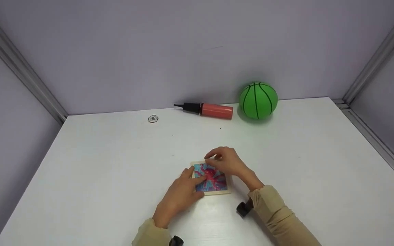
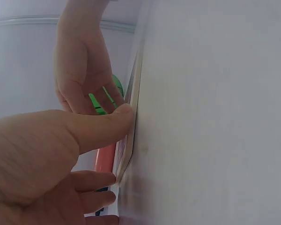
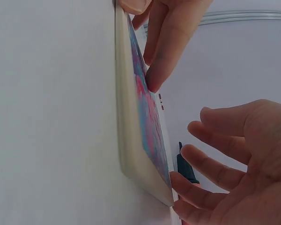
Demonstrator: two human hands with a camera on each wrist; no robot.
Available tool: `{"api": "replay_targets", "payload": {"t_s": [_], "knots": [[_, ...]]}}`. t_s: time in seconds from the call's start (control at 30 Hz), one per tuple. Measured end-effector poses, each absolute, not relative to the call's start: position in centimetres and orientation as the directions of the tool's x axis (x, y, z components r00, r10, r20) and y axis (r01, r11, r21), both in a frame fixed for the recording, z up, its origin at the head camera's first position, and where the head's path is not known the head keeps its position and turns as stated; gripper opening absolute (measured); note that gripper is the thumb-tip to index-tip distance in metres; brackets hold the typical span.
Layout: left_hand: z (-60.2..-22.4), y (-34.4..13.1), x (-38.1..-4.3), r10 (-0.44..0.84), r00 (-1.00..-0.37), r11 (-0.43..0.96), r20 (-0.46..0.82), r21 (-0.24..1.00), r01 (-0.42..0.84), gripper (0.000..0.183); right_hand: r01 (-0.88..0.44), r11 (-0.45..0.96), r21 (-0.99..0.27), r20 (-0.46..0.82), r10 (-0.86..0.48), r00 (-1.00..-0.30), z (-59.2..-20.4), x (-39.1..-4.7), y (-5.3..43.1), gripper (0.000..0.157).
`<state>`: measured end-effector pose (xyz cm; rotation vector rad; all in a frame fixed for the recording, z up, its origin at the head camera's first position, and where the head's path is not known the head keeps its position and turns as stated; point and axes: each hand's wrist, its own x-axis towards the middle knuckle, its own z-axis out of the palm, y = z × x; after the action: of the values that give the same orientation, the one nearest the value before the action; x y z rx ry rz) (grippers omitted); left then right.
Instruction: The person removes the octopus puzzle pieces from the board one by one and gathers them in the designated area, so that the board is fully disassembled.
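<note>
A small square wooden picture puzzle (image 1: 214,186) lies flat on the white table, showing a pink octopus on blue inside a pale frame. My left hand (image 1: 180,194) rests along its left side. The index finger presses on the octopus, the thumb touches the near edge, and the other fingers lie by the left edge. From the far right comes my right hand (image 1: 229,162), bent over the far edge of the frame. In the right wrist view its thumb (image 3: 225,119) and fingers are spread apart with nothing between them, the lower fingertips right at the puzzle's corner.
Toward the back wall lies a hand pump (image 1: 217,111) with a red barrel and black nozzle. Right of it stands a green ball (image 1: 258,100) with black lines. A round black-and-white chip (image 1: 153,119) lies back left. Walls rise behind and at both sides.
</note>
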<state>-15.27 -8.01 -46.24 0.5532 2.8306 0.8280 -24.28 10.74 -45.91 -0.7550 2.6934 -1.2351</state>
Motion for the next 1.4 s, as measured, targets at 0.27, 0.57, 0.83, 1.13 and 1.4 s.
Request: {"api": "replay_targets", "payload": {"t_s": [0.27, 0.57, 0.83, 1.13, 1.4], "knots": [[-46.1, -7.8, -15.3, 0.389, -0.920, 0.796, -0.043, 0.519, 0.312, 0.046, -0.396, 0.559, -0.728, 0.064, -0.520, -0.852, -45.9, -24.5, 10.1, 0.018], [-46.0, -7.6, -15.2, 0.363, -0.928, 0.816, -0.079, 0.508, 0.276, 0.049, -0.505, 0.522, -0.688, 0.106, -0.616, -0.780, -46.3, -24.5, 10.1, 0.020], [-45.6, -7.4, -15.1, 0.354, -0.931, 0.824, -0.091, 0.502, 0.264, 0.048, -0.540, 0.522, -0.660, 0.123, -0.634, -0.763, -46.4, -24.5, 10.2, 0.020], [-45.9, -7.4, -14.8, 0.357, -0.930, 0.828, -0.092, 0.491, 0.269, 0.047, -0.573, 0.521, -0.633, 0.131, -0.657, -0.742, -46.8, -24.0, 9.9, 0.022], [-45.7, -7.3, -15.0, 0.368, -0.928, 0.824, -0.061, 0.483, 0.295, 0.046, -0.501, 0.593, -0.630, 0.075, -0.596, -0.800, -46.2, -23.7, 9.4, 0.023]]}}
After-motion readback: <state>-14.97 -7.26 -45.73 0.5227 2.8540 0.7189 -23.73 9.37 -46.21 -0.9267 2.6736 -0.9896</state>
